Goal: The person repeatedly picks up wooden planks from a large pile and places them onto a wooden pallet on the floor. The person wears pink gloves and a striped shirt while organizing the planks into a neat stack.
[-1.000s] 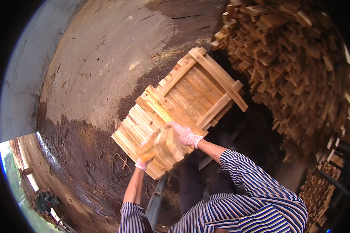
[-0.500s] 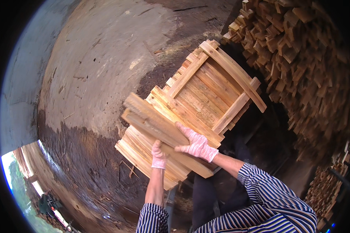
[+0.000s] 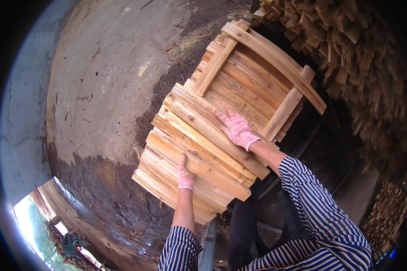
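Observation:
Wooden planks (image 3: 199,135) lie side by side in a slanting row in front of me. My right hand (image 3: 236,128), in a pink-and-white knit glove, is open with its fingers spread over the upper planks, beside the frame. In a matching glove, my left hand (image 3: 185,175) touches a pale plank (image 3: 203,169) lower in the row. It looks open, with a digit stretched along the wood; its other fingers are partly hidden. Beyond the row, two wooden side slats (image 3: 219,67) and a crossing slat (image 3: 276,63) form a frame over more boards.
A large heap of cut wood pieces (image 3: 339,49) fills the right side. Grey ground with dark, damp patches (image 3: 108,180) stretches to the left, scattered with splinters. Metal bars (image 3: 208,241) show under the planks near my legs. A pale wall (image 3: 22,113) stands far left.
The planks that both hands held tilted now lie flat in the row. My right hand has moved up and away, its fingers spreading over the wood. My left hand stays near the lower planks.

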